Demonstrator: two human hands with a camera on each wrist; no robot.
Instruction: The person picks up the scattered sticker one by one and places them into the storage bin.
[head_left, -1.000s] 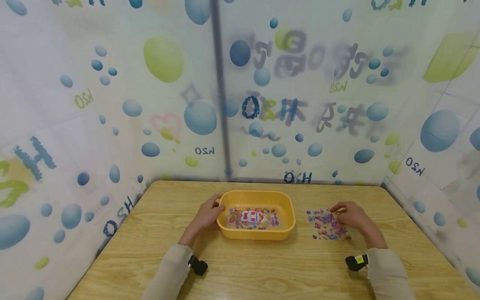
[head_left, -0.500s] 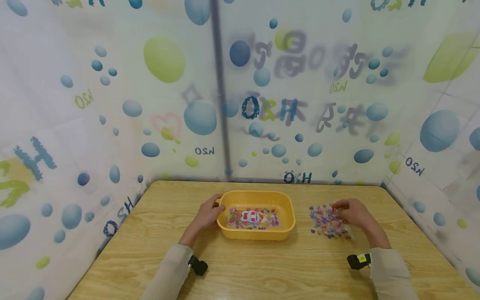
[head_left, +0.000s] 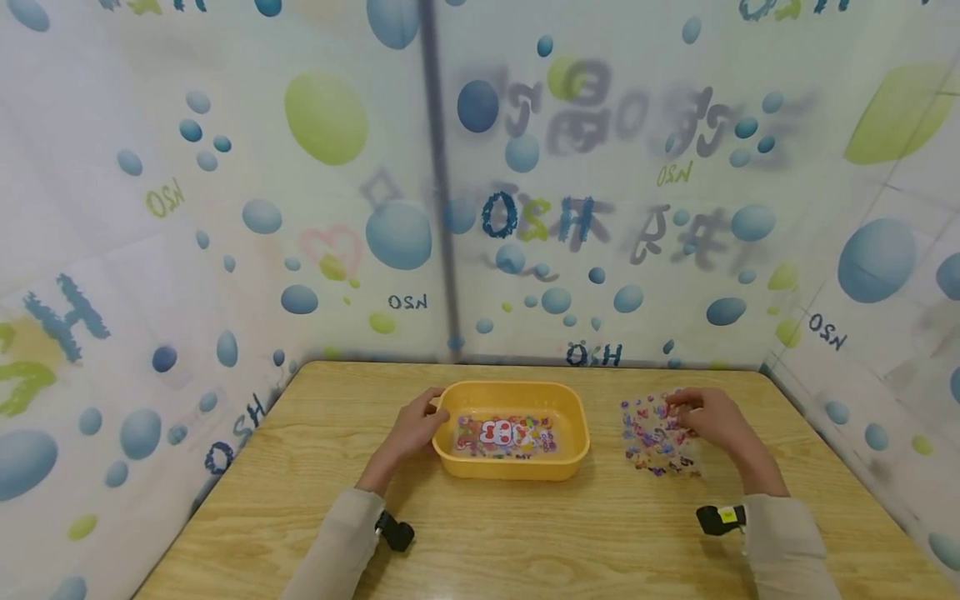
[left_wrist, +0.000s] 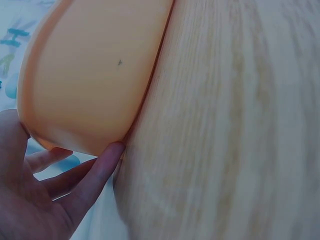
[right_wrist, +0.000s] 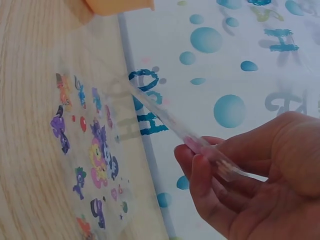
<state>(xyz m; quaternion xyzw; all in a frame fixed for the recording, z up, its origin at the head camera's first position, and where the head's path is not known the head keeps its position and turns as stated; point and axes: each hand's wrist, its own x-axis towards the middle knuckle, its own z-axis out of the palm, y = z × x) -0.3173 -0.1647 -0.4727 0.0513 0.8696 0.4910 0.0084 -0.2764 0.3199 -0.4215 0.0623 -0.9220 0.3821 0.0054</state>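
Note:
A yellow plastic basin [head_left: 510,470] stands mid-table. My left hand [head_left: 416,425] holds its left end, thumb over the rim and fingers outside, as the left wrist view also shows along the basin's wall [left_wrist: 100,65]. Inside the basin lies a colourful sticker sheet [head_left: 506,435] with a white cartoon figure. To the right, my right hand [head_left: 712,419] pinches a clear sticker sheet [right_wrist: 172,131] between thumb and fingers, seen nearly edge-on and raised off the table. Below it, another clear sheet with small cartoon pony stickers [right_wrist: 100,155] lies flat on the wood.
The wooden table [head_left: 525,542] meets a patterned curtain [head_left: 360,333] along its far edge, with more curtain at both sides. A black wrist camera [head_left: 395,532] sits on the left wrist, another [head_left: 722,520] on the right.
My right hand has moved slightly up and right, and the sheet it pinches has lifted apart from the one beneath. The left hand and basin have stayed put.

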